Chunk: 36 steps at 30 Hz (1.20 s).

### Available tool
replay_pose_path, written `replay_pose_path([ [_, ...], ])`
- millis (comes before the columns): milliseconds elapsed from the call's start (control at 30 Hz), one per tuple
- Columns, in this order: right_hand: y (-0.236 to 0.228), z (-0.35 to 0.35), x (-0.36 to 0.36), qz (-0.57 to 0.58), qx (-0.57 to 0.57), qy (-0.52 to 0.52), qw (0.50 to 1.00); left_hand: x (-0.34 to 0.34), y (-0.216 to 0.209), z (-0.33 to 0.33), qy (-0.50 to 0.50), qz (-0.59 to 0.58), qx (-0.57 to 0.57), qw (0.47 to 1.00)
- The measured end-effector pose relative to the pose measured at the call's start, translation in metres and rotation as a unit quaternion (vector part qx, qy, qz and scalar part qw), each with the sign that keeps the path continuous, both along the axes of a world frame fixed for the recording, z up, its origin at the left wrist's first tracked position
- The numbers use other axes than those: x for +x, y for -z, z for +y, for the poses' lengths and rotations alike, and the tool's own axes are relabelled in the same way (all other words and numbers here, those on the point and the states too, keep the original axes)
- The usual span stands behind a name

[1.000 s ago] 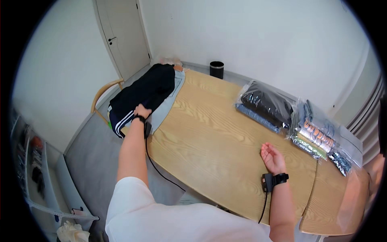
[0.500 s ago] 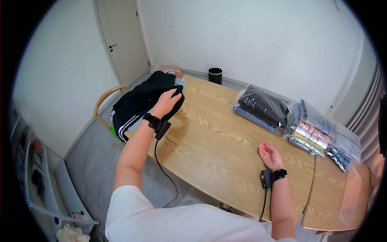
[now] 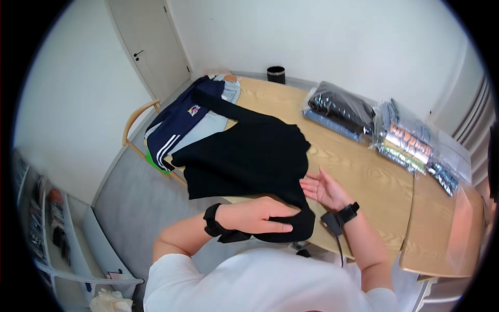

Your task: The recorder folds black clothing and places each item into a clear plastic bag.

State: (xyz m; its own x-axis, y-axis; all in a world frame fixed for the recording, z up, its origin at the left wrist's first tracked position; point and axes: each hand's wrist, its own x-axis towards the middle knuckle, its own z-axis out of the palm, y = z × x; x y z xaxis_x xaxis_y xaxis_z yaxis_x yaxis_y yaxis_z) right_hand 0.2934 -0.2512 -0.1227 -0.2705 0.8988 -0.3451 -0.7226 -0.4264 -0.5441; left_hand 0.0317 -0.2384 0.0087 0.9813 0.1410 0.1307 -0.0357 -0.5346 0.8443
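Observation:
A black long-sleeved top (image 3: 249, 153) is spread across the left part of the table, one sleeve pointing to the far left and the other toward me. My left hand (image 3: 257, 216) is closed on the near sleeve by the table's front edge, thumb on top. Close to the top's right edge, my right hand (image 3: 326, 191) is held palm up with its fingers stretched out. Under and beyond the black top lie navy trousers (image 3: 179, 122) with white stripes and a small coloured emblem, and some light blue-grey clothing (image 3: 200, 139).
Clear bags with folded clothes, one dark bundle (image 3: 343, 106) and a stack of several (image 3: 408, 140), lie at the table's far right. A wooden chair (image 3: 136, 122) stands at the left end. A black bin (image 3: 276, 75) is behind the table, shelves (image 3: 65, 223) at lower left.
My left hand has pulled the black top off the pile, rightward and toward me, uncovering the navy trousers. My right hand has moved left, beside the top.

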Motion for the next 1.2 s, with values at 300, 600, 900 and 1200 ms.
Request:
replay_pose_path([
  [300, 0.016, 0.006, 0.009, -0.075, 0.035, -0.006, 0.997, -0.047, 0.027, 0.016, -0.07, 0.041, -0.018, 0.997],
  [600, -0.008, 0.036, -0.031, -0.335, -0.073, 0.001, 0.939, -0.069, 0.053, 0.019, -0.079, 0.087, -0.078, 0.99],
  [900, -0.007, -0.022, 0.027, -0.246, -0.08, 0.116, 0.959, -0.157, 0.126, 0.086, -0.469, 0.264, 0.244, 0.807],
  [1200, -0.032, -0.196, 0.069, -0.29, -0.13, 0.287, 0.904, -0.031, 0.102, 0.087, -0.201, 0.307, 0.347, 0.863],
])
